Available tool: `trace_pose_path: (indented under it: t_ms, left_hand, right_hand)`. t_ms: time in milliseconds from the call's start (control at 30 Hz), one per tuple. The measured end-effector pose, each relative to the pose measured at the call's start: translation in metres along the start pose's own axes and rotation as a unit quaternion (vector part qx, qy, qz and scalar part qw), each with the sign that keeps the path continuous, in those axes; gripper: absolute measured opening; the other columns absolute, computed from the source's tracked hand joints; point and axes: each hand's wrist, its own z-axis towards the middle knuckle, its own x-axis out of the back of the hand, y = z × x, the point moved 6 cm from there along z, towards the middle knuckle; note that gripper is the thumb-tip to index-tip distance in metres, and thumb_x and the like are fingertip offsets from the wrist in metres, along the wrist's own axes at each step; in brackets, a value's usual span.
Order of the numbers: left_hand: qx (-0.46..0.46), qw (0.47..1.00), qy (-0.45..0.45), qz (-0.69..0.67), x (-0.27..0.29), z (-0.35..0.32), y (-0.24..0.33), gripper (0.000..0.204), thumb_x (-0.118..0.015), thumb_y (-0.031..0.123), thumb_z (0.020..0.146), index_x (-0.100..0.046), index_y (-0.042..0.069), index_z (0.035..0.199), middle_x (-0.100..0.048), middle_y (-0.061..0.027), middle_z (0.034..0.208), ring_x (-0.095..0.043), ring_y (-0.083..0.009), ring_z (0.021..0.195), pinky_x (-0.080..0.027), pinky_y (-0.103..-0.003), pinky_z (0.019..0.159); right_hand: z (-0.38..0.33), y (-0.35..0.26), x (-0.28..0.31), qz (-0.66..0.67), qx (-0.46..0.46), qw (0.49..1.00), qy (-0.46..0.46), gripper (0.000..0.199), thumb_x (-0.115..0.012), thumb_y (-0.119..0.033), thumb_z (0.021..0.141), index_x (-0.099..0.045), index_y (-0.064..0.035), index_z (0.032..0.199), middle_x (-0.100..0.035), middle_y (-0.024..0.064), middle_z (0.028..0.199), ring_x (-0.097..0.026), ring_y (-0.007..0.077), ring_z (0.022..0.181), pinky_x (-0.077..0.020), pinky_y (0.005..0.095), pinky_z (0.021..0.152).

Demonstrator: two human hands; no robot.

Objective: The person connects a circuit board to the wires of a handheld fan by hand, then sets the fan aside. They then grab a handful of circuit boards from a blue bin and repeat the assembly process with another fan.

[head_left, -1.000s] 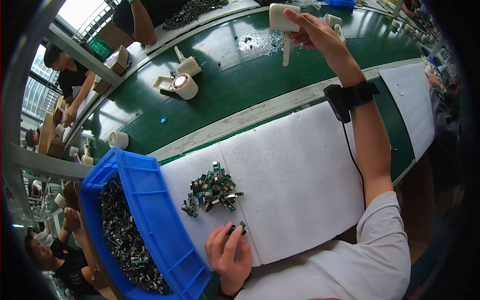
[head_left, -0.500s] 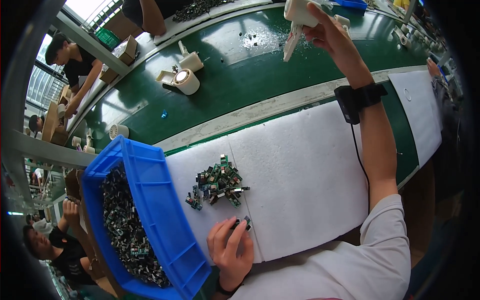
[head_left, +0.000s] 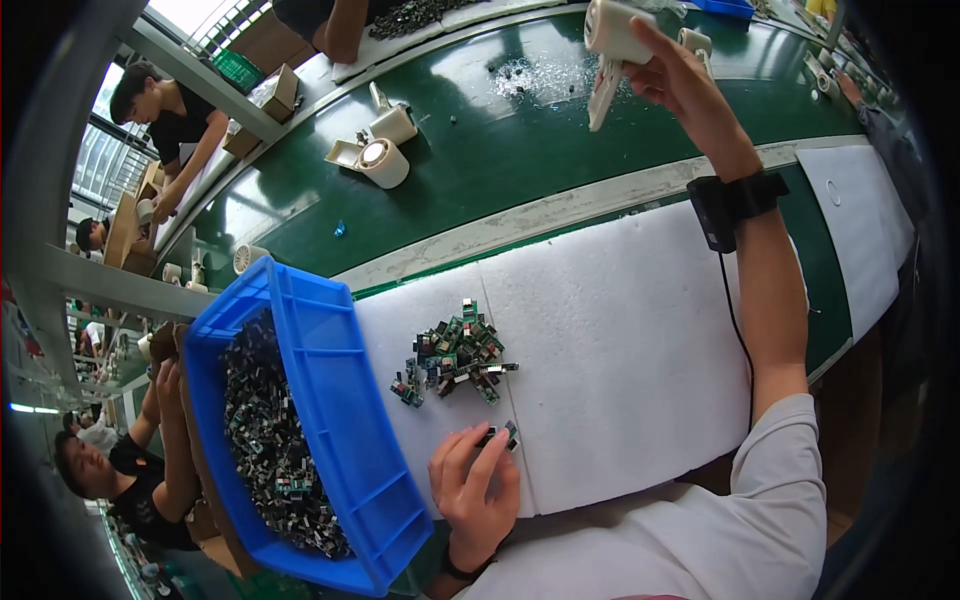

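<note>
My right hand [head_left: 690, 95] is raised over the green conveyor at the far right. It is closed around a cream plastic housing [head_left: 617, 32] with a round head and a handle part hanging down. My left hand [head_left: 474, 492] rests on the white foam sheet [head_left: 620, 350], fingers bent and apart. Its fingertips touch or nearly touch a small circuit board [head_left: 511, 436]; a dark piece beside it is partly hidden by the fingers. Beyond that hand lies a heap of small green circuit boards [head_left: 460, 350].
A blue bin [head_left: 345, 400] full of small boards stands left of the foam. Across the green conveyor [head_left: 480, 180] lie cream housings [head_left: 384, 163], white crumbs [head_left: 550, 78] and a blue scrap [head_left: 340, 229]. Co-workers [head_left: 165, 120] sit at the left. A black device with a cable [head_left: 712, 212] is strapped to my right wrist.
The whole view has shifted slightly, so things appear farther right. Both my hands keep nearly the same pose. At the lower left, a co-worker's hands have moved up.
</note>
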Motion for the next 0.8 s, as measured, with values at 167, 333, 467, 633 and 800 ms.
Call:
trace_pose_path:
  t_ms: [167,333,467,633,800]
  left_hand:
    - [0.006,1.0,0.006,-0.006,-0.001,-0.008,0.007,0.03,-0.071,-0.002,0.08,-0.073,0.006,0.109,-0.07,-0.0138,0.112,-0.064,-0.0355,0.107,-0.051,-0.045,0.095]
    - [0.003,1.0,0.009,-0.003,0.002,-0.008,0.005,0.03,-0.071,-0.002,0.08,-0.073,0.006,0.109,-0.07,-0.0139,0.111,-0.064,-0.0355,0.106,-0.051,-0.045,0.095]
    - [0.004,0.999,0.029,-0.012,0.006,-0.014,0.001,0.029,-0.071,-0.003,0.081,-0.073,0.005,0.109,-0.07,-0.0133,0.111,-0.065,-0.0352,0.104,-0.052,-0.044,0.094]
    - [0.009,0.997,0.071,-0.017,0.023,-0.025,-0.006,0.028,-0.074,-0.004,0.08,-0.073,0.005,0.107,-0.071,-0.012,0.11,-0.066,-0.0334,0.103,-0.053,-0.043,0.092]
    - [0.041,0.994,0.099,-0.009,0.058,-0.033,-0.021,0.029,-0.075,-0.004,0.08,-0.073,0.007,0.107,-0.07,-0.0106,0.11,-0.065,-0.0331,0.103,-0.052,-0.043,0.09]
  right_hand:
    - [-0.001,-0.016,-0.006,-0.04,0.052,0.998,0.02,0.083,-0.059,-0.081,0.083,-0.064,-0.0093,0.125,-0.067,0.0043,0.098,-0.063,0.0065,0.09,-0.049,0.0227,0.08]
    - [-0.013,-0.046,-0.023,0.057,0.059,0.997,0.011,0.074,-0.056,-0.078,0.088,-0.067,-0.0091,0.112,-0.063,0.0009,0.084,-0.06,0.0051,0.078,-0.0472,0.0203,0.072]
    - [-0.02,-0.054,-0.052,0.266,-0.007,0.961,-0.069,0.07,-0.049,-0.074,0.094,-0.064,-0.0133,0.126,-0.06,0.0022,0.091,-0.057,0.0044,0.078,-0.0501,0.0204,0.074]
    - [-0.043,-0.041,-0.106,0.429,-0.093,0.816,-0.375,0.064,-0.046,-0.071,0.098,-0.067,-0.0126,0.114,-0.061,-0.0005,0.086,-0.049,0.0045,0.066,-0.0428,0.0195,0.059]
    - [-0.093,-0.048,-0.168,0.51,-0.222,0.728,-0.399,0.051,-0.044,-0.057,0.104,-0.067,-0.0118,0.107,-0.066,0.0013,0.088,-0.054,0.0068,0.069,-0.0448,0.0198,0.057]
